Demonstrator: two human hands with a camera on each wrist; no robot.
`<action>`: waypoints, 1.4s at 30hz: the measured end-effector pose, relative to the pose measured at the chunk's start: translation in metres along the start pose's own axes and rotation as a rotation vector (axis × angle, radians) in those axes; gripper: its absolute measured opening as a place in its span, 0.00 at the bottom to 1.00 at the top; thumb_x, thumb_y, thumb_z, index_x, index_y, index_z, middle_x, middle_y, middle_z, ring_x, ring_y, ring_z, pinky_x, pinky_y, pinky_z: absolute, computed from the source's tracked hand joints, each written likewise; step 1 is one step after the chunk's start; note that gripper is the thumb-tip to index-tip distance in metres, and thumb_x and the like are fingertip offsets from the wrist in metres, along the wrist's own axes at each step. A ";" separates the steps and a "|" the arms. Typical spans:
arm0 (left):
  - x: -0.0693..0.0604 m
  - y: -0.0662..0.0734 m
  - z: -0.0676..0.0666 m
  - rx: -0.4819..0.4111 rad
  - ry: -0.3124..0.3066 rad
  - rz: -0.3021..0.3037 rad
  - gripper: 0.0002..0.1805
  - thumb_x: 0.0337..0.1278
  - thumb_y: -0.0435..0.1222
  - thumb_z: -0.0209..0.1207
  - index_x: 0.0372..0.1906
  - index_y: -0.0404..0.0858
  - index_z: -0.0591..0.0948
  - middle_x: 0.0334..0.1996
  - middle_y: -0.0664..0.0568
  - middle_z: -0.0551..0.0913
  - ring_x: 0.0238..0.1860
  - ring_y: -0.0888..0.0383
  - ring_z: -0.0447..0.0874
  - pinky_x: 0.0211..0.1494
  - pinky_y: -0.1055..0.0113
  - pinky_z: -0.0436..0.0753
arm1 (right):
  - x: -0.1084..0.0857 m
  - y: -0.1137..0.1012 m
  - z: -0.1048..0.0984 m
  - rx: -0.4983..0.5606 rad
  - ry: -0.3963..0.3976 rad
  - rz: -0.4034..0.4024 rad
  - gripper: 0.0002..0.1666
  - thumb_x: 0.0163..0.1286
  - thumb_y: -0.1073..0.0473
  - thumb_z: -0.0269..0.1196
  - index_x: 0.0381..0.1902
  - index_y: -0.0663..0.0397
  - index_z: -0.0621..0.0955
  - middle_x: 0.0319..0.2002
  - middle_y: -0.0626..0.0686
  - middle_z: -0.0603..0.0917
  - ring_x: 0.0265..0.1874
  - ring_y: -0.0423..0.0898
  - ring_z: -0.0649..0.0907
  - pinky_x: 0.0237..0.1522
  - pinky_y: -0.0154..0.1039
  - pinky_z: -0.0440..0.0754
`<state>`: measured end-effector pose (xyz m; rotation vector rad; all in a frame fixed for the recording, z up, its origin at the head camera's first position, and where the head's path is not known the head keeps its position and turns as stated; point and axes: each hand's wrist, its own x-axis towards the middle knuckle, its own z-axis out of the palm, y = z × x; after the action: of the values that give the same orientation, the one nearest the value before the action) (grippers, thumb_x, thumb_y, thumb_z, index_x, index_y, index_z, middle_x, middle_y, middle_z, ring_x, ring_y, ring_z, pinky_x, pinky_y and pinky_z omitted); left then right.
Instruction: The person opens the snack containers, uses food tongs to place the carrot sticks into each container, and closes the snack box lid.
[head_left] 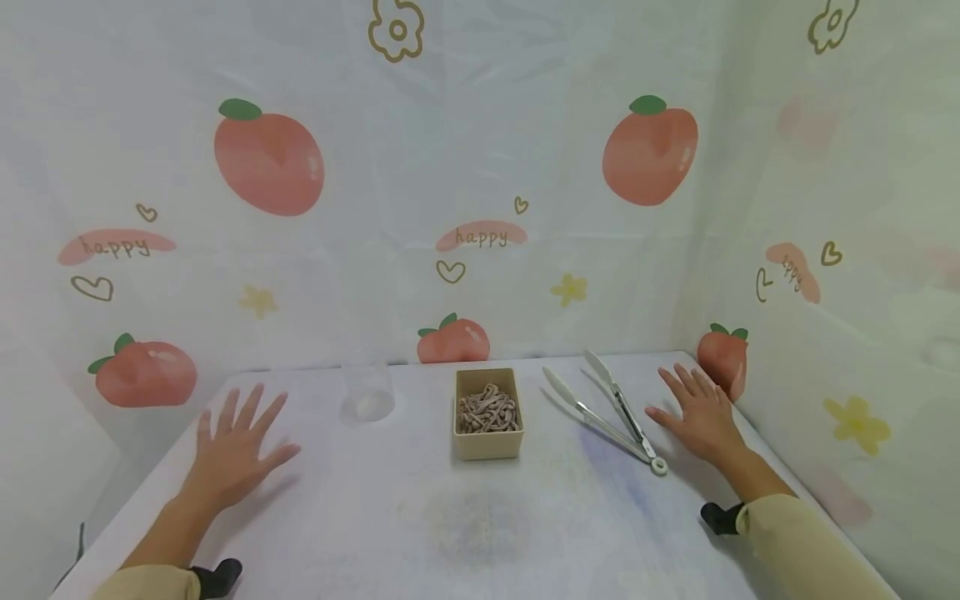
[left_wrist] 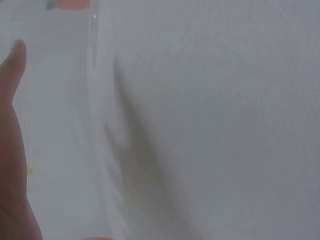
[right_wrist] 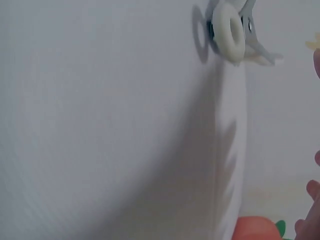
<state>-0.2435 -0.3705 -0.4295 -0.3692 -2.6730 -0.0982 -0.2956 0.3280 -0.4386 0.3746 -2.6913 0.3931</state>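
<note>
My left hand [head_left: 232, 454], fingers spread, is over the left side of the table and holds nothing. To its right stands a clear cup [head_left: 369, 398], hard to make out against the white. Over the table's right side, my right hand [head_left: 701, 419] also has its fingers spread and is bare. Nearest to it lie metal tongs [head_left: 617, 417] with pale tips, their arms apart; the ring end also shows in the right wrist view as a white ring [right_wrist: 229, 34]. A beige rectangular box [head_left: 488, 446] at the centre holds many greyish-brown strips [head_left: 489, 410].
A white cloth covers the table [head_left: 337, 517], with faint purple stains near the tongs. Behind it and at the right hang white curtains [head_left: 480, 150] printed with peaches, hearts and flowers. Black straps show at both sleeve cuffs [head_left: 780, 525].
</note>
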 end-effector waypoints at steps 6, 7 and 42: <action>0.006 0.011 0.004 -0.049 0.029 0.004 0.48 0.59 0.60 0.56 0.78 0.51 0.48 0.76 0.37 0.45 0.74 0.37 0.26 0.66 0.36 0.23 | 0.001 -0.015 0.002 0.067 0.022 0.001 0.44 0.70 0.39 0.57 0.73 0.57 0.59 0.71 0.69 0.58 0.69 0.70 0.55 0.62 0.71 0.50; 0.007 0.014 0.005 -0.057 0.033 0.004 0.48 0.59 0.60 0.56 0.78 0.51 0.48 0.75 0.37 0.45 0.74 0.37 0.28 0.66 0.35 0.24 | 0.002 -0.018 0.002 0.081 0.021 0.005 0.44 0.70 0.39 0.57 0.73 0.57 0.59 0.71 0.69 0.58 0.69 0.70 0.55 0.63 0.71 0.50; 0.063 0.085 0.007 -0.693 0.111 -0.211 0.46 0.62 0.46 0.62 0.77 0.43 0.50 0.74 0.38 0.51 0.70 0.35 0.54 0.64 0.36 0.62 | 0.027 -0.134 0.038 0.765 0.122 0.041 0.28 0.69 0.61 0.62 0.65 0.60 0.70 0.60 0.65 0.76 0.53 0.60 0.80 0.50 0.55 0.79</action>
<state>-0.2779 -0.2722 -0.4071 -0.2708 -2.4815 -1.0857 -0.2904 0.1863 -0.4320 0.4775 -2.3328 1.4085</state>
